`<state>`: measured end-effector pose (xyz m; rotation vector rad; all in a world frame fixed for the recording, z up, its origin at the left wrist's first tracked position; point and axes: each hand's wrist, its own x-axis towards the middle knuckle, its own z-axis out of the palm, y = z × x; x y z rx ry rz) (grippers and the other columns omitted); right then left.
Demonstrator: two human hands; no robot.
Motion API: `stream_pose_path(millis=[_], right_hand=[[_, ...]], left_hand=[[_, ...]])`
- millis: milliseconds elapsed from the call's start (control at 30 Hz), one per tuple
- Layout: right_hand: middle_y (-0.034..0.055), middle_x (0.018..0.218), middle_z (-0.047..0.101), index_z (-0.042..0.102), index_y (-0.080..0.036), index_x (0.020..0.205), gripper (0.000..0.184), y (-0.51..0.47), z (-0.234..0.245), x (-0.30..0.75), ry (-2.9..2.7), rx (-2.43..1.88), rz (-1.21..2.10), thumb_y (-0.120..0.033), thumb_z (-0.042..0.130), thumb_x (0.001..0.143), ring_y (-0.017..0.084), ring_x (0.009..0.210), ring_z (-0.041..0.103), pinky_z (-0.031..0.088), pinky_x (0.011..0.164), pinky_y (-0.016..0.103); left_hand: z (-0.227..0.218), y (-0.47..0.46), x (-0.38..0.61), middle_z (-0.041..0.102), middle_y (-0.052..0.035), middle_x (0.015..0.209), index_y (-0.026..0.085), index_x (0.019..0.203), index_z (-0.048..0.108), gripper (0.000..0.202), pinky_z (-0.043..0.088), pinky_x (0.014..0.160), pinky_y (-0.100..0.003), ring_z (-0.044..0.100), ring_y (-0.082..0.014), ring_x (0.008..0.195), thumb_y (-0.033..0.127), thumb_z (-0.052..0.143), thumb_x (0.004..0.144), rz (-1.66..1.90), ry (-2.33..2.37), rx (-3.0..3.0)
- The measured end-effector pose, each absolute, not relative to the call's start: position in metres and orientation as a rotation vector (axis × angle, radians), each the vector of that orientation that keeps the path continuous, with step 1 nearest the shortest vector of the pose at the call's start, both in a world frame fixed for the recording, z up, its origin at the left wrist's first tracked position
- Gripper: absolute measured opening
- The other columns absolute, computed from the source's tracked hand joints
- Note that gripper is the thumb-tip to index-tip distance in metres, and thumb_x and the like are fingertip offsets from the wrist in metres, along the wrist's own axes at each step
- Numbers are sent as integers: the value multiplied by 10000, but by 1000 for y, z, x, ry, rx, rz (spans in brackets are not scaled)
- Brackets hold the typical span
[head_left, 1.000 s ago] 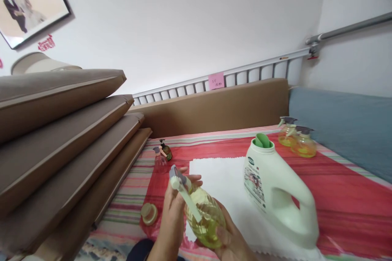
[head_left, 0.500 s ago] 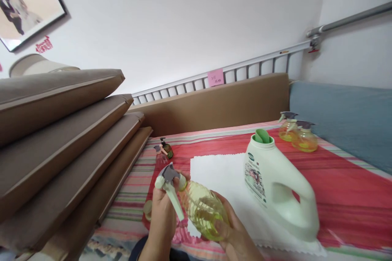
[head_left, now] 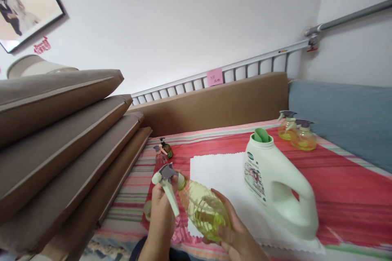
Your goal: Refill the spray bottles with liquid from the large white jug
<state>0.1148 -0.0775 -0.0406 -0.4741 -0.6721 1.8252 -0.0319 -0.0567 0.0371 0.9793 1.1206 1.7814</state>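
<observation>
Remotely, I am grasping a tilted yellow spray bottle (head_left: 202,209) over the near-left part of the white cloth (head_left: 219,173): the left grip (head_left: 161,204) is clasping its neck, the right grip (head_left: 236,234) is cupping its base, presumably balancing the pooled liquid (head_left: 221,222). The pale-green jug (head_left: 280,189) is standing between the right grip and two more spray bottles (head_left: 303,142); stacked cushions (head_left: 65,118) are crowding the left.

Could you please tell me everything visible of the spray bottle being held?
The spray bottle has a rounded, see-through yellowish body with slanting ridges, yellow liquid inside, and a grey spray head with a pale green nozzle and trigger. It looks plastic and tilts, head leftward, left of the jug; the left hand holds the neck and the right hand the lower body.
</observation>
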Motion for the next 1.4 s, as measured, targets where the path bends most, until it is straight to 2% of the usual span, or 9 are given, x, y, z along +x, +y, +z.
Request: stream_pose_path(millis=[200, 400, 500, 600, 867, 1067, 1167, 1300, 1400], right_hand=[[34, 1135, 624, 361, -355, 1223, 836, -87, -39, 118, -647, -389, 1818, -262, 837, 543, 233, 1027, 591, 450, 827, 351], [87, 1155, 610, 444, -302, 1176, 726, -83, -55, 116, -731, -453, 1855, -464, 808, 570, 248, 838, 658, 517, 524, 284], [93, 889, 689, 504, -215, 1147, 660, -79, -62, 115, -813, -424, 1895, -651, 636, 670, 159, 541, 640, 441, 392, 202], [23, 615, 628, 570, -168, 1081, 593, -79, -61, 113, -772, -441, 1857, -654, 554, 741, 114, 463, 562, 425, 379, 179], [55, 979, 651, 365, -344, 1307, 864, -83, -55, 116, -691, -484, 1796, -348, 831, 579, 175, 636, 632, 489, 480, 260], [48, 700, 647, 613, -156, 1002, 668, -78, -60, 117, -721, -525, 1983, -724, 579, 652, 107, 457, 550, 415, 384, 195], [59, 754, 650, 538, -172, 1123, 617, -78, -56, 115, -662, -612, 1890, -651, 567, 735, 123, 507, 567, 452, 413, 216], [81, 1062, 620, 268, -332, 1329, 889, -81, -53, 115, -636, -577, 1773, -502, 769, 614, 178, 635, 639, 470, 427, 246], [44, 883, 673, 417, -273, 1255, 784, -82, -56, 118, -776, -550, 1847, -473, 789, 594, 92, 470, 574, 399, 396, 176]], left_hand=[[43, -59, -37, 671, -50, 779, 136, 822, 657, 282, 439, 757, -279, 613, -204, 808, 347, 733, 652, 1754, 1244, 1037], [43, -56, -34, 638, -10, 714, 154, 786, 619, 290, 459, 747, -274, 601, -150, 701, 413, 702, 686, 1834, 1065, 937], [43, -57, -32, 625, -1, 701, 156, 800, 620, 290, 470, 727, -268, 597, -140, 677, 406, 707, 683, 1823, 1002, 913], [41, -57, -33, 634, -5, 733, 160, 795, 622, 252, 471, 722, -260, 601, -137, 687, 358, 722, 676, 1834, 1008, 929], [32, -58, -31, 611, 4, 672, 157, 718, 608, 258, 457, 663, -248, 580, -127, 637, 359, 748, 642, 1834, 1119, 906], [31, -59, -32, 625, -7, 705, 161, 738, 617, 265, 458, 685, -265, 588, -139, 665, 375, 741, 642, 1853, 1120, 880], [26, -58, -34, 638, -23, 723, 151, 769, 627, 243, 456, 696, -270, 598, -152, 696, 338, 734, 656, 1812, 1165, 899], [24, -57, -34, 647, -15, 747, 159, 821, 629, 246, 449, 709, -267, 603, -157, 727, 316, 731, 663, 1798, 1174, 909], [28, -58, -33, 631, -3, 698, 159, 749, 615, 230, 447, 690, -254, 591, -139, 678, 346, 725, 672, 1791, 1140, 910]])
